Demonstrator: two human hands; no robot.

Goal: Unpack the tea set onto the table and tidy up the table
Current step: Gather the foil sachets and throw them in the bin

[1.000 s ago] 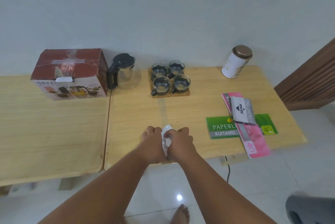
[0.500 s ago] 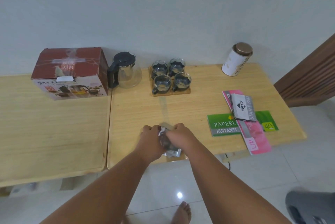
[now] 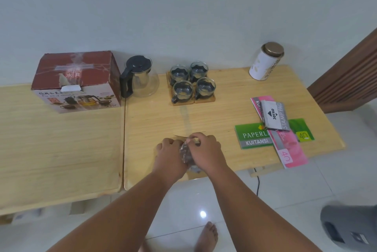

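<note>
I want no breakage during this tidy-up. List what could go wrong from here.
1. Both hands, left hand and right hand, are bunched on the crinkly plastic wrap at the table's near edge; loose scraps could drop to the floor.
2. The pink booklet overhangs that edge and might slide off if bumped.
3. The four glass cups stand close together on coasters beside the glass teapot; a careless reach might knock them.

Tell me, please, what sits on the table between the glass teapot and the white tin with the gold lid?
In the head view, four glass cups on wooden coasters stand between the teapot and the tin; past them the wooden table is bare.
</note>
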